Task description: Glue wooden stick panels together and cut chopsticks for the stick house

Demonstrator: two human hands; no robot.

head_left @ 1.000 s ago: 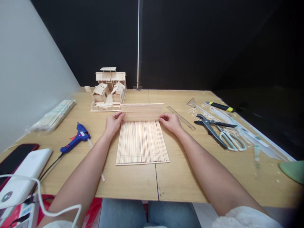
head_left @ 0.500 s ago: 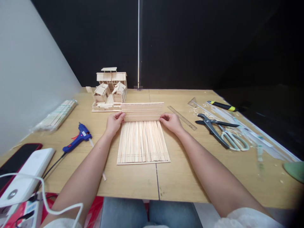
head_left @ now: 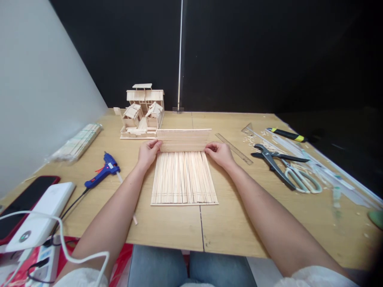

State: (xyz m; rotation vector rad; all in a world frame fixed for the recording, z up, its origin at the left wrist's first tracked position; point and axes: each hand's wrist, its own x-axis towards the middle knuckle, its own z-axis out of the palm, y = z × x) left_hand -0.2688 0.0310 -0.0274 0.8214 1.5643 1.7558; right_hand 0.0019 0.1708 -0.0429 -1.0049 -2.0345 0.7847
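A panel of thin wooden sticks [head_left: 184, 139] stands upright along the far edge of a flat stick base [head_left: 184, 179], whose sticks run front to back. My left hand [head_left: 149, 152] pinches the panel's left end between thumb and fingers. At the opposite end, my right hand [head_left: 220, 153] grips the lower right corner with its fingertips. Both hands rest low, close to the table. Behind the panel's left end sits a small wooden model house [head_left: 143, 111] with several roofs.
Left lie a blue glue gun [head_left: 104, 169], a bag of sticks [head_left: 77, 141], a phone [head_left: 26, 203] and a white power bank [head_left: 42, 215]. Right are a ruler [head_left: 235, 148], black-handled cutters [head_left: 275, 165], white-handled scissors [head_left: 303, 180], a utility knife [head_left: 287, 134] and stick scraps.
The whole view has shifted slightly, so everything appears a little further right. Both hands keep their hold on the upright panel, which stays at the base's far edge.
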